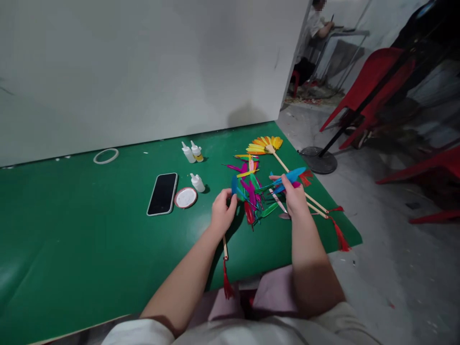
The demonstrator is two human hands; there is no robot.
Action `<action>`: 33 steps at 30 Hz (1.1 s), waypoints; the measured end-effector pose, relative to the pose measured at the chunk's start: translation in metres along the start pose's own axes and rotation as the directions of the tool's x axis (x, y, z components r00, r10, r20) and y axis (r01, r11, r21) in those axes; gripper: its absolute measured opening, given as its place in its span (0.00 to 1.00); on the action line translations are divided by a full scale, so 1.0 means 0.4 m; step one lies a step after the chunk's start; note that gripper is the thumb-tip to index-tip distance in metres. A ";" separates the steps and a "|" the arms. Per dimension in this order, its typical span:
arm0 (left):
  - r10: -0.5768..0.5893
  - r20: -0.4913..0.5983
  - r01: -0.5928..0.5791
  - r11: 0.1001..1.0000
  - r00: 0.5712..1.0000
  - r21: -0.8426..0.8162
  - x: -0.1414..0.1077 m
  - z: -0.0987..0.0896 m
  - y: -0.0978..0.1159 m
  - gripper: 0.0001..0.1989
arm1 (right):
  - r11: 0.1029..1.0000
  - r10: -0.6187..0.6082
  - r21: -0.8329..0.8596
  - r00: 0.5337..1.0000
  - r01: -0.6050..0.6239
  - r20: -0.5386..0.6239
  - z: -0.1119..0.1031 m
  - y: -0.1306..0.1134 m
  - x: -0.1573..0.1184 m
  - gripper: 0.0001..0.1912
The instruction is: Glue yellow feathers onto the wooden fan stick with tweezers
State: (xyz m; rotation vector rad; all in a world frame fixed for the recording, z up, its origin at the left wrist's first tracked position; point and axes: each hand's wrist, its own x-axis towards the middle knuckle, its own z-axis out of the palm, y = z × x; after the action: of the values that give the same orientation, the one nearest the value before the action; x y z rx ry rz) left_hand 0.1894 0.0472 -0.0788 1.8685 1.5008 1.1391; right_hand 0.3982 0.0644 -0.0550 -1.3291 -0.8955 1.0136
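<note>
My left hand [223, 209] is closed, thumb against fingers, on a blue feather [235, 185]. Below its wrist a wooden handle [225, 248] with a red tassel [227, 282] sticks out; whether the hand also holds it I cannot tell. My right hand [293, 195] grips several bright blue feathers [293, 176], a bit of magenta showing among them. Between the hands lies a loose pile of feathers in magenta, green [270, 210], red [248, 213] and yellow. Behind the pile is a fan of yellow and orange feathers [264, 145] on a wooden handle.
Three small white squeeze bottles [197, 183], a round white lid [186, 197] and a phone [163, 194] are on the green table [89, 239] to the left. A tape ring [106, 155] lies by the white panel [143, 72]. Red chairs [373, 81] and a seated person are at right.
</note>
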 end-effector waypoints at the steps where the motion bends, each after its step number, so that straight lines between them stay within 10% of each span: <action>1: 0.031 0.029 -0.031 0.999 0.999 0.015 -0.001 -0.002 0.006 0.08 | 0.998 -0.008 0.055 1.000 0.009 -0.007 -0.002 -0.001 0.003 0.20; 4: 0.163 0.195 -0.174 0.984 0.967 0.038 -0.007 -0.004 0.028 0.06 | 0.981 0.049 0.189 0.999 -0.046 -0.012 -0.013 -0.006 0.013 0.21; 9: 0.325 0.521 -0.477 0.859 0.790 0.188 -0.019 0.004 0.043 0.10 | 0.994 0.108 0.028 0.992 -0.106 -0.068 -0.018 -0.010 0.009 0.19; 15: 0.306 0.424 -0.432 0.868 0.852 0.243 -0.006 -0.006 0.024 0.08 | 0.910 0.081 -0.414 0.971 0.019 0.224 0.019 0.020 -0.007 0.21; 20: 0.239 0.208 -0.288 0.923 0.949 0.256 -0.002 -0.021 0.010 0.09 | 0.787 -0.189 -0.596 0.982 0.161 0.015 -0.021 0.042 0.021 0.25; 24: 0.200 0.112 -0.224 0.937 0.973 0.269 -0.002 -0.028 0.011 0.10 | 0.639 -0.155 -0.763 0.988 0.094 -0.008 -0.060 0.041 0.033 0.14; 28: 0.248 0.263 -0.314 0.917 0.932 0.248 -0.005 -0.032 0.033 0.09 | 0.442 -0.072 -0.893 0.996 0.083 0.057 -0.052 0.037 0.027 0.14; 33: 0.329 0.539 -0.476 0.865 0.776 0.158 -0.016 -0.016 0.046 0.08 | 0.315 -0.014 -0.947 0.998 0.069 0.068 -0.030 0.036 0.017 0.15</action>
State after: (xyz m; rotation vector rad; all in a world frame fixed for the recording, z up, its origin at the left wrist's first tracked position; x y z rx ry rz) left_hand 0.1938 0.0349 -0.0628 2.5367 1.0239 0.5270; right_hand 0.4108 0.0666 -0.0704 -2.2584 -1.7113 0.3645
